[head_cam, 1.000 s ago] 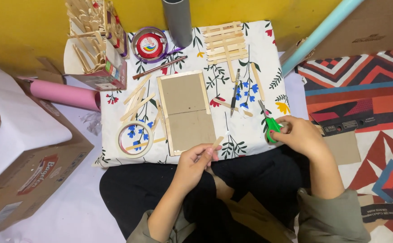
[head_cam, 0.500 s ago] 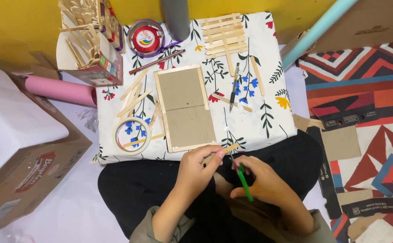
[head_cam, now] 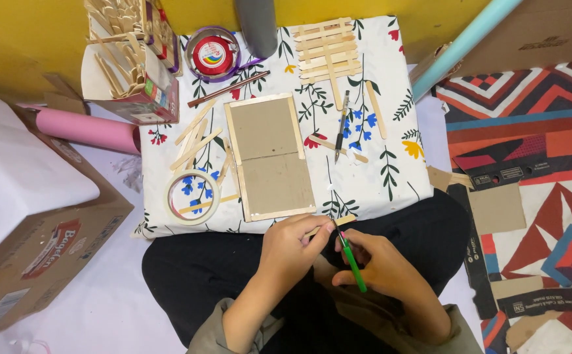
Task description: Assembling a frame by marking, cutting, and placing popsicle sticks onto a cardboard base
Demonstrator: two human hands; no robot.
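While I look down from the head camera, my left hand pinches one end of a wooden craft stick between thumb and fingers, holding it just off the near edge of the floral cloth, over my lap. My right hand is closed around a green-handled cutter, its tip meeting the stick close to the left fingertips; I cannot tell whether the blade is biting the wood or only touching it. Both hands sit close together, nearly touching, above the dark trousers. Just beyond them on the cloth lies a cardboard panel framed with sticks, flat and lengthwise away from me. To its left rests a roll of tape with a stick laid across it, and more loose sticks fan out above that. A pen lies to the right of the panel, beside a few single sticks. At the far edge sits a raft of glued sticks, a round tin with a red lid, and a grey tube. A box crammed with sticks stands at the far left corner, a pink roll beside it.
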